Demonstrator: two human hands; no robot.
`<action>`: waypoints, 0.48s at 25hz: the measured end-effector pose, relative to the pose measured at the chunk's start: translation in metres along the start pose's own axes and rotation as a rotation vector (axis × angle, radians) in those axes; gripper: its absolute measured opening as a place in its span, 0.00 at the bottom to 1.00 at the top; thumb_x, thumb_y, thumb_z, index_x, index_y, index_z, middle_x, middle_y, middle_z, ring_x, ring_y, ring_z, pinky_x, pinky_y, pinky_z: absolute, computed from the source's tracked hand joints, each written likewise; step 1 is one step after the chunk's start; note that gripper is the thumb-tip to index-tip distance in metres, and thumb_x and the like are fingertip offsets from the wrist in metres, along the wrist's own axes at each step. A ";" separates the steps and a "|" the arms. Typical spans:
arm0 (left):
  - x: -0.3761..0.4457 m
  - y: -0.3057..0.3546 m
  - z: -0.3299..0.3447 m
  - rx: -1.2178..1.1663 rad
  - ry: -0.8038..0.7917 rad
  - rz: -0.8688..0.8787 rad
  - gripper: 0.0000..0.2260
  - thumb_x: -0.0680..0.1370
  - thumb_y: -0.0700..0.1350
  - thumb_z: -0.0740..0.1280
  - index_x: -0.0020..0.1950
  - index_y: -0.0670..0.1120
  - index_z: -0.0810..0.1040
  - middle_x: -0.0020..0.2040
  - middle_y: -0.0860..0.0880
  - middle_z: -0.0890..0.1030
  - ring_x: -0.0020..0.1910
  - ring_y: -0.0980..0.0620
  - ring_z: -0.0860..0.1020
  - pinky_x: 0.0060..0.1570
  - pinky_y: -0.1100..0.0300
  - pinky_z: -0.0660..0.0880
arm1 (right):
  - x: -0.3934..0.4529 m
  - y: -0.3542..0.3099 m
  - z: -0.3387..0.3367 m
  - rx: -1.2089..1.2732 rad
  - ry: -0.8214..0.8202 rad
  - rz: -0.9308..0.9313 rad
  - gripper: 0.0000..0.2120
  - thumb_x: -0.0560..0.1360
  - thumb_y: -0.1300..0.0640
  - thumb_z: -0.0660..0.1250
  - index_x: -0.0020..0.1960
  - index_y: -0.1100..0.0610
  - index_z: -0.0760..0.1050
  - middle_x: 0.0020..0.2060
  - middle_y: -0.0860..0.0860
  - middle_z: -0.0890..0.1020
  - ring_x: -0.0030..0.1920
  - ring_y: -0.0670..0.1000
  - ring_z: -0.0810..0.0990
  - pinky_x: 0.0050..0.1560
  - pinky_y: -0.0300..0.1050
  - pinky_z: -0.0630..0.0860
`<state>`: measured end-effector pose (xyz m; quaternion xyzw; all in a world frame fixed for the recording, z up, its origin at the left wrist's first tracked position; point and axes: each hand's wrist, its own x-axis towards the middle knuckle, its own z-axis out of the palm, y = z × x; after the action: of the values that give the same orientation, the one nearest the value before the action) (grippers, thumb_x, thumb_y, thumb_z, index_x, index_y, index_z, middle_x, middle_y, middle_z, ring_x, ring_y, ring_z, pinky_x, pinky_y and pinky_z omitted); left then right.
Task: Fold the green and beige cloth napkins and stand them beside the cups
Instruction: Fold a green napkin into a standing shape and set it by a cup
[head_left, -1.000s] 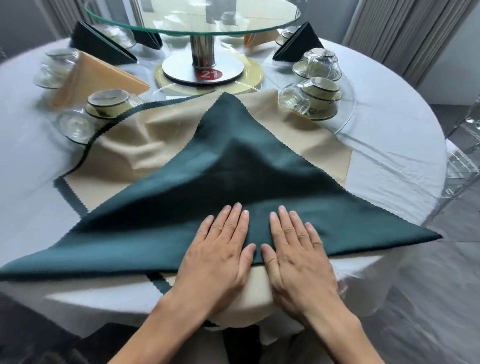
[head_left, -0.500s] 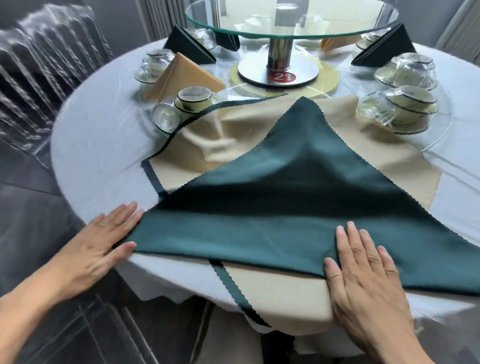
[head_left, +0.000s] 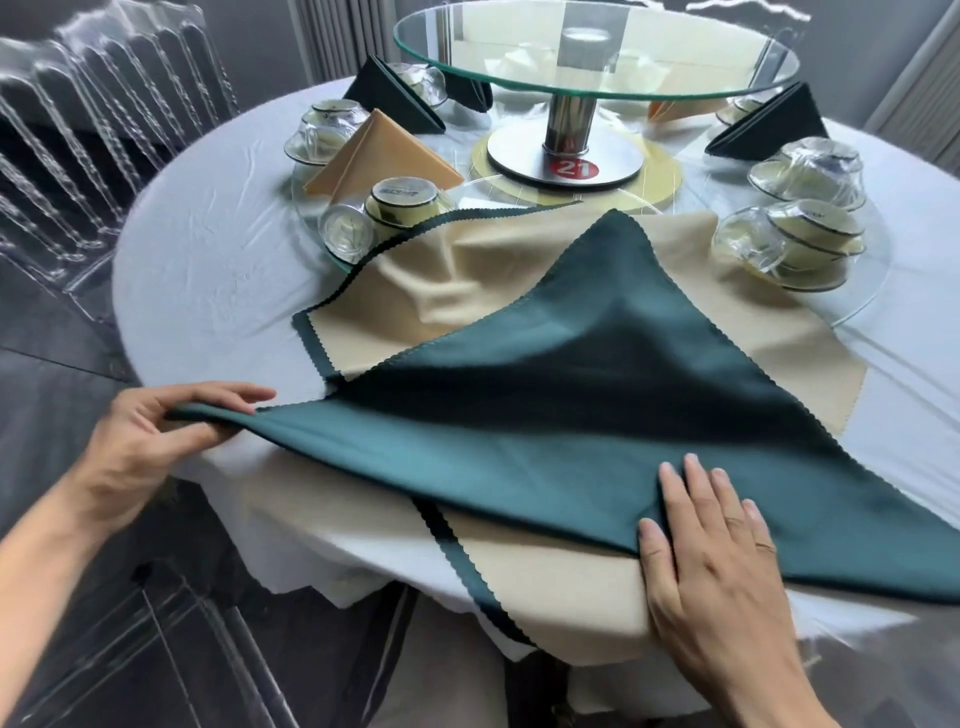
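- Table (head_left: 218, 218), round and white-clothed, carries the work at its near edge.
- Green napkin (head_left: 545, 431), a triangle, lies over the beige napkin (head_left: 545, 566), long folded edge running left to right.
- Right hand (head_left: 711, 540) presses flat at mid-edge.
- Left hand (head_left: 156, 436) pinches the left tip; it probably folds toward the centre next.

Readable: "21" in white on a red round label (head_left: 576, 169), stuck on the metal base (head_left: 563, 156) of the glass turntable, upper centre of the frame. Printed marks on the upturned bottoms of the cups at centre left (head_left: 404, 193) and right (head_left: 815, 213), too blurred to read.
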<state>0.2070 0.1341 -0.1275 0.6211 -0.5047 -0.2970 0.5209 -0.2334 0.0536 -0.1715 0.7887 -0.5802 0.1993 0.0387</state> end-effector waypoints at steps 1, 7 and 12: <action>0.006 0.005 0.004 -0.095 0.017 0.011 0.15 0.73 0.23 0.61 0.43 0.39 0.82 0.52 0.40 0.85 0.57 0.48 0.82 0.63 0.58 0.75 | -0.001 -0.009 -0.005 0.064 0.035 -0.048 0.29 0.76 0.43 0.54 0.68 0.59 0.74 0.69 0.57 0.74 0.69 0.60 0.71 0.67 0.57 0.60; 0.050 0.080 0.047 -0.374 -0.001 0.155 0.04 0.69 0.44 0.72 0.41 0.47 0.86 0.43 0.47 0.86 0.48 0.49 0.84 0.58 0.58 0.78 | 0.009 -0.096 -0.005 0.094 -0.007 -0.263 0.22 0.66 0.44 0.63 0.56 0.53 0.79 0.50 0.48 0.79 0.48 0.56 0.77 0.49 0.51 0.67; 0.074 0.138 0.084 -0.279 0.003 0.208 0.14 0.75 0.35 0.64 0.40 0.49 0.86 0.37 0.53 0.85 0.40 0.55 0.81 0.49 0.62 0.79 | 0.002 -0.099 -0.014 0.272 0.117 -0.184 0.07 0.63 0.51 0.60 0.38 0.49 0.75 0.34 0.44 0.72 0.36 0.51 0.73 0.38 0.43 0.66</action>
<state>0.1113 0.0426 -0.0087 0.4879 -0.5192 -0.3077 0.6307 -0.1440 0.0879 -0.1414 0.8236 -0.4698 0.3172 -0.0165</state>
